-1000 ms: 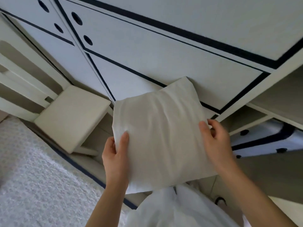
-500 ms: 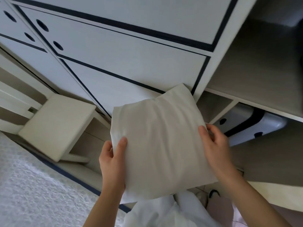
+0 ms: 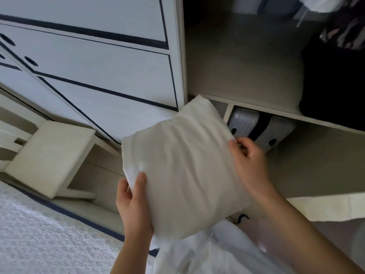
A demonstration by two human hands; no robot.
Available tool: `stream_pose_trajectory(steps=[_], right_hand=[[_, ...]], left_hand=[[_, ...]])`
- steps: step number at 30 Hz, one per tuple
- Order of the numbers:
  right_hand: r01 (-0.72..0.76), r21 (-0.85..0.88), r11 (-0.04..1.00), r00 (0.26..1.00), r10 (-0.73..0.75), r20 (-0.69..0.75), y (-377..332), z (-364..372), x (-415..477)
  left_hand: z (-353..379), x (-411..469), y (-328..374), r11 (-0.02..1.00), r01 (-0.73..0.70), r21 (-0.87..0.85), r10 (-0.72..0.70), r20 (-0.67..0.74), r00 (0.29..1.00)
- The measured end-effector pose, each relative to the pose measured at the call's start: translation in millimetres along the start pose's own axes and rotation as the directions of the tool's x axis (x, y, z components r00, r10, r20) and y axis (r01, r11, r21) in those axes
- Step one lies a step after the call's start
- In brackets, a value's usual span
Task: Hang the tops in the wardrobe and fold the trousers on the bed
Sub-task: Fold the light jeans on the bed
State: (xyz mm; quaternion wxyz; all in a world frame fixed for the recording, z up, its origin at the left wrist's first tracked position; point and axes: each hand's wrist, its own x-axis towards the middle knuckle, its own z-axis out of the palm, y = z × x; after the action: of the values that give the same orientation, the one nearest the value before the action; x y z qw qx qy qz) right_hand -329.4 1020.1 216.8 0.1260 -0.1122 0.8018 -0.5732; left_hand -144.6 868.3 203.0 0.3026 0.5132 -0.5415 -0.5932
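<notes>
A folded cream garment (image 3: 183, 167), a flat square bundle, is held in the air in front of the open wardrobe (image 3: 237, 62). My left hand (image 3: 133, 202) grips its near left edge, thumb on top. My right hand (image 3: 249, 161) holds its right edge, fingers curled under the cloth. The bundle's far corner points at the wardrobe's lower shelf edge (image 3: 256, 109). Whether the garment is trousers or a top cannot be told.
A grey suitcase (image 3: 262, 127) lies in the wardrobe's bottom compartment. Dark clothes (image 3: 335, 76) hang at the upper right. White drawer fronts with dark trim (image 3: 98, 72) stand left. A cream stool (image 3: 51, 155) sits by the white bed cover (image 3: 39, 234). White cloth (image 3: 207, 252) lies below my arms.
The view has swung right, bringing the open wardrobe interior and suitcase into sight. Both hands have carried the folded garment toward the wardrobe, with the same grip.
</notes>
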Motion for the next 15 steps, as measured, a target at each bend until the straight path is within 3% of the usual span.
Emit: stream_pose_trajectory(steps=[15], right_hand=[[-0.147, 0.001, 0.989, 0.949, 0.141, -0.281, 24.4, -79.3, 0.4]], left_hand=[[78.8, -8.9, 16.6, 0.998, -0.061, 0.018, 0.054, 0.265, 0.963]])
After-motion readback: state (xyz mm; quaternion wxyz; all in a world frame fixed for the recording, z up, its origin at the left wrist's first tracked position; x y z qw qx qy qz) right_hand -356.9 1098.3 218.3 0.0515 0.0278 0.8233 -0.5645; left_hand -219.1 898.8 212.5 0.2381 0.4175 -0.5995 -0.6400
